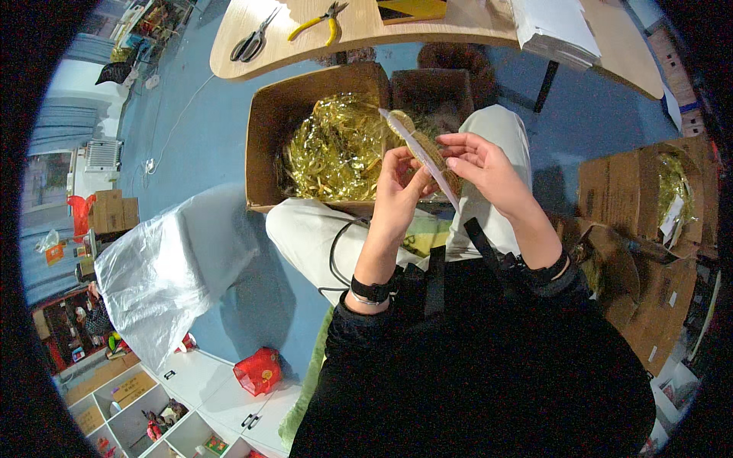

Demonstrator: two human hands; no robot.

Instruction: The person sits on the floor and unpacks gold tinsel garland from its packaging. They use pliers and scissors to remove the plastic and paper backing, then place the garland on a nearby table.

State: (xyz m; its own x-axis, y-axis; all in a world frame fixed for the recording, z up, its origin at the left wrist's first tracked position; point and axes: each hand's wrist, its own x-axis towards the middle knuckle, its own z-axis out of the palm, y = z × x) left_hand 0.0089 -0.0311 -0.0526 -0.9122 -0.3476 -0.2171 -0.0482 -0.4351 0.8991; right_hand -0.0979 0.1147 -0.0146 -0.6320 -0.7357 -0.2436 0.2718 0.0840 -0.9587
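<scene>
A flat gold woven piece with a pale backing (pixel 428 159) is held nearly edge-on above my lap. My left hand (pixel 401 180) pinches the backing side, thumb in front. At the gold side, the fingers and thumb of my right hand (pixel 487 169) close on its edge, though the exact contact is partly hidden. Below and to the left is an open cardboard box (pixel 269 134), with shiny gold tinsel-like strips (pixel 338 151) heaped in it. A second, smaller cardboard box (pixel 432 86) stands right of it, partly behind the held piece.
On the wooden table (pixel 263 60) ahead lie black-handled scissors (pixel 252 46), yellow-handled pliers (pixel 323 24) and a stack of white paper (pixel 555 34). A large clear plastic bag (pixel 166 269) is at left, near a red bag (pixel 257 371). Cardboard boxes (pixel 610 192) stand at right.
</scene>
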